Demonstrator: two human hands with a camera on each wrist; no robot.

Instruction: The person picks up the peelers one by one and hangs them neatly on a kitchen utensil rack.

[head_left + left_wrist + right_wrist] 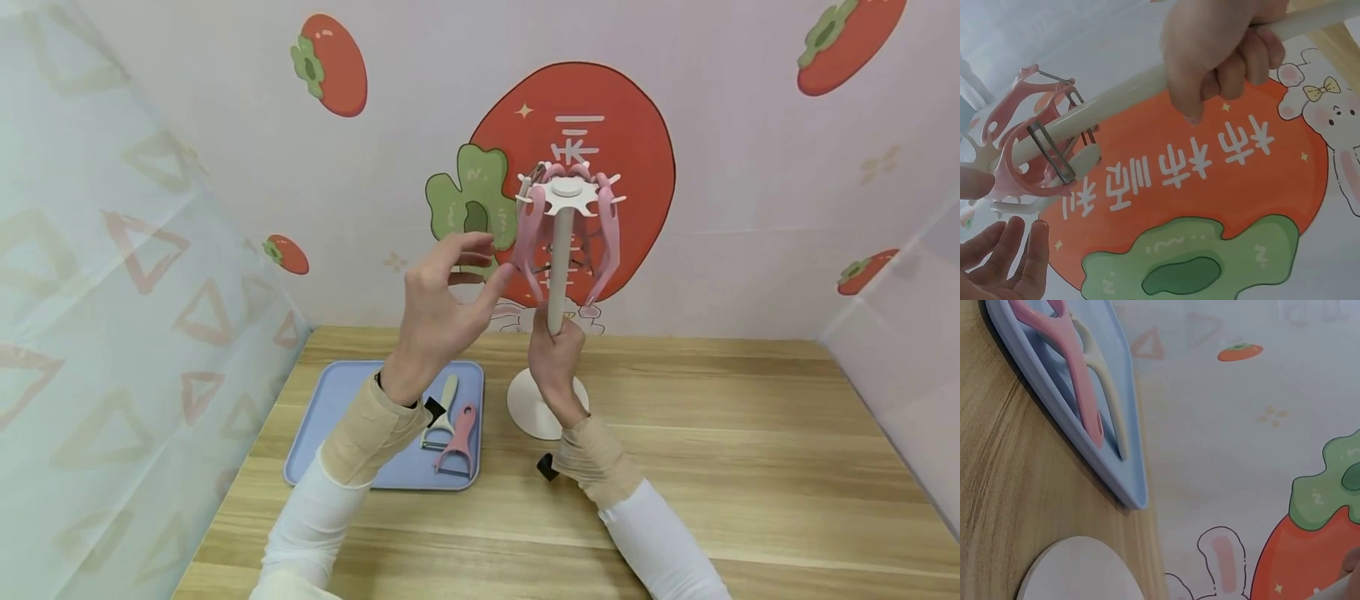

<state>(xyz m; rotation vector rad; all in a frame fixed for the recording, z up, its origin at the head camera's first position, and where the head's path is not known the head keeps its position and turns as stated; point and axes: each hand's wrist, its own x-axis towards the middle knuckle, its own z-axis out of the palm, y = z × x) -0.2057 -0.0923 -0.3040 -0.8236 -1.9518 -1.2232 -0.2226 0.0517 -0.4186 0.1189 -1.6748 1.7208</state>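
Note:
In the head view my right hand (557, 354) grips the pole (561, 267) of a white stand with a round base (528, 408). The pole carries a notched hook ring (576, 202), and several pink Y-shaped peelers (609, 242) hang from it. A whitish peeler (1079, 162) hangs among them in the left wrist view. My left hand (438, 308) is raised beside the ring's left side, thumb and fingers spread apart near a pink peeler (528, 237). Whether its thumb touches that peeler, I cannot tell. Only a sliver of the right hand (1352, 569) shows in the right wrist view.
A blue tray (322, 425) lies left of the stand on the wooden table (712, 467). It holds a cream peeler (448, 396) and a pink peeler (463, 429). Behind the table rises a wall (750, 167) printed with persimmons; a patterned side wall (112, 333) stands left.

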